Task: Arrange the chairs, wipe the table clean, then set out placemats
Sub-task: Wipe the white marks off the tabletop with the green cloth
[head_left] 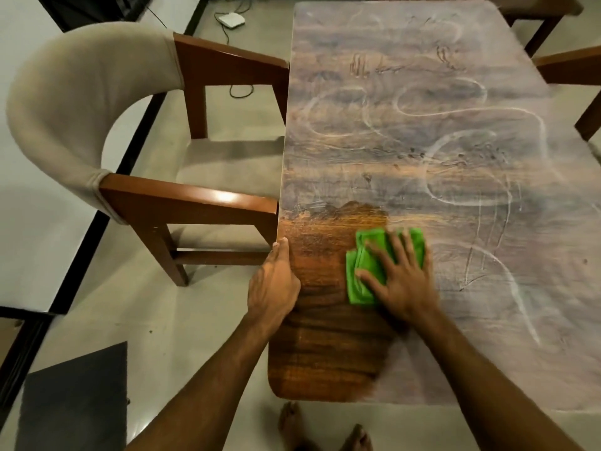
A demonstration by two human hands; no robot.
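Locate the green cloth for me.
In the head view, the green cloth lies on the table's near left part, pressed under the right hand, right of the left hand.

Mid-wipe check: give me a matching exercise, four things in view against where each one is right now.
Things:
1. green cloth
2. left hand
3. beige-backed chair
4. white box

Places:
A. on the floor beyond the chair, with a cable attached
B. resting on the left edge of the table
C. pressed flat under the right hand
D. drawn up to the table's left side

Pairs: 1-C, 2-B, 3-D, 4-A
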